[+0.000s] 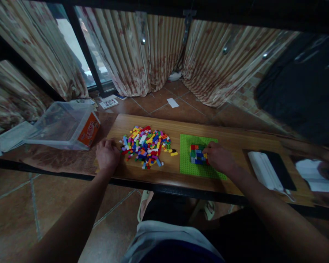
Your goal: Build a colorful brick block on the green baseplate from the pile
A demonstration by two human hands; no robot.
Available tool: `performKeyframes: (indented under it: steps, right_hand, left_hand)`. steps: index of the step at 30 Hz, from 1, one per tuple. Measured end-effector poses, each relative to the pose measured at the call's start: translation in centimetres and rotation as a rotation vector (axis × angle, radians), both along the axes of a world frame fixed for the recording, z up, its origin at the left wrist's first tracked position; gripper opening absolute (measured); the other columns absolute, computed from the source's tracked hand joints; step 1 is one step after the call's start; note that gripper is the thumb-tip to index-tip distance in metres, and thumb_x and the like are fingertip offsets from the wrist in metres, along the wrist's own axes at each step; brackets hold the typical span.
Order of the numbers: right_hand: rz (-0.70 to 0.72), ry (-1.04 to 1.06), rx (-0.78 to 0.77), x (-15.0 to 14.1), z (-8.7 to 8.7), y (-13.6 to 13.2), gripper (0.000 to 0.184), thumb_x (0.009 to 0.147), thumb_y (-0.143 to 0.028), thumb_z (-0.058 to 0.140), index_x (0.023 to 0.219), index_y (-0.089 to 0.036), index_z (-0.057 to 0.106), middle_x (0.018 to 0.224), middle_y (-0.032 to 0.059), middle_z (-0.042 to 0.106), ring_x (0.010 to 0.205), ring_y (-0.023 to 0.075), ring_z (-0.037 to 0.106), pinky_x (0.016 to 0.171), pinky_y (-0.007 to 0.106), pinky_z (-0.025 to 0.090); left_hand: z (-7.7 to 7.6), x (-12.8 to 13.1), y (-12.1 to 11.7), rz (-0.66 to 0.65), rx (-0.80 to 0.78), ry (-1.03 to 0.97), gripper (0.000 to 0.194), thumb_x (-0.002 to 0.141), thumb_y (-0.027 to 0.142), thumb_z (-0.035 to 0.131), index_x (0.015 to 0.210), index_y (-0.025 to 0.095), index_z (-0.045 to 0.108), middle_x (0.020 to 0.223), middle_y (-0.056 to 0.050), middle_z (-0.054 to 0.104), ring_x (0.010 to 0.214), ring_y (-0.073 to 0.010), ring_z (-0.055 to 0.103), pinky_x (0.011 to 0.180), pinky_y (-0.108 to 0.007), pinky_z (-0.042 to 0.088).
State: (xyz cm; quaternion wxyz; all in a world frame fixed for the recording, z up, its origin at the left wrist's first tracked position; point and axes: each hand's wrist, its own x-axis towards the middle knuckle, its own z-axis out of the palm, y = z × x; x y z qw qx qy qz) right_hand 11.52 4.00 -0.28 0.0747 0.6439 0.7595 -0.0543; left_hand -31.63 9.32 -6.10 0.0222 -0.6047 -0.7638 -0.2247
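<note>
My right hand reaches over a green studded baseplate. Its fingers are pinched together at the right side of a low block of toy building bricks, mostly blue, with red, green and grey ones. A brick at the fingertips is largely covered by them. Left of the plate lies a heap of loose, many-coloured bricks, with a yellow brick near its right edge. My left hand rests on the wooden board, just left of the heap, its fingers curled in and apart from the bricks.
A clear plastic box with an orange label stands at the left. On the right lie a white pouch with a cord, a dark flat object and white paper. Curtains hang beyond the table.
</note>
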Motion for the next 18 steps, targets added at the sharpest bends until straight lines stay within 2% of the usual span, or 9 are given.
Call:
performKeyframes:
  steps: [4, 9, 13, 18]
  right_hand:
    - [-0.058, 0.100, 0.095, 0.0, -0.3, -0.3, 0.033, 0.084, -0.010, 0.044, 0.097, -0.018, 0.073, 0.102, 0.0101, 0.065, 0.089, 0.0198, 0.061, 0.084, 0.030, 0.044]
    - [-0.348, 0.245, 0.242, 0.1, -0.6, -0.8, 0.024, 0.083, -0.020, 0.051, 0.097, -0.017, 0.070, 0.099, 0.0088, 0.069, 0.086, 0.0211, 0.065, 0.080, 0.032, 0.047]
    - [-0.492, 0.329, 0.234, 0.5, -1.4, -0.8, 0.024, 0.077, -0.027, 0.059, 0.097, -0.016, 0.067, 0.098, 0.0101, 0.071, 0.085, 0.0234, 0.066, 0.077, 0.034, 0.049]
    - [-0.531, 0.363, 0.220, 0.4, -2.4, -0.5, 0.027, 0.075, -0.028, 0.061, 0.098, -0.016, 0.065, 0.100, 0.0116, 0.071, 0.087, 0.0242, 0.066, 0.077, 0.035, 0.049]
  left_hand:
    - [0.1, 0.1, 0.0, 0.004, -0.001, -0.013, 0.033, 0.081, 0.016, 0.045, 0.107, 0.014, 0.066, 0.115, -0.016, 0.060, 0.110, -0.0315, 0.053, 0.093, -0.043, 0.042]
    - [0.4, 0.3, -0.1, 0.015, -0.021, -0.035, 0.032, 0.082, 0.016, 0.045, 0.106, 0.014, 0.066, 0.113, -0.016, 0.059, 0.110, -0.0315, 0.052, 0.092, -0.044, 0.043]
    - [0.3, 0.2, -0.1, 0.009, -0.007, -0.022, 0.032, 0.082, 0.016, 0.045, 0.105, 0.015, 0.066, 0.112, -0.015, 0.060, 0.109, -0.0313, 0.052, 0.094, -0.043, 0.042]
    - [0.0, 0.2, -0.1, 0.010, 0.010, -0.043, 0.030, 0.082, 0.016, 0.045, 0.104, 0.017, 0.066, 0.111, -0.015, 0.059, 0.110, -0.0309, 0.052, 0.094, -0.044, 0.041]
